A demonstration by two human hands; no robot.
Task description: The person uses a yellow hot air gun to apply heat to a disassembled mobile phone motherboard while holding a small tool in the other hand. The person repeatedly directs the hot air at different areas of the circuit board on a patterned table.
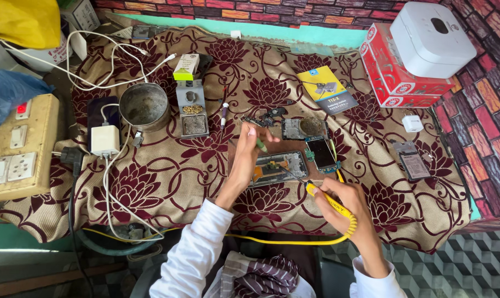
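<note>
Two hands work at centre frame: the left hand [249, 150] and the right hand [346, 205]. One yellow soldering iron [330, 201], one opened phone frame [277, 167] and one round metal tin [144, 105] lie on the surface. Two red boxes [401, 77] are stacked at upper right under one white box [431, 37], with one white charger [105, 139] at left.

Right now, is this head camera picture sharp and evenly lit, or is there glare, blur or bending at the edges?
Head view: even, soft light, faint shadows; the opened phone and yellow-handled soldering iron are sharp; the white plastic box is bright but not blown out; brick lines bow at the wide-angle edges.
</note>
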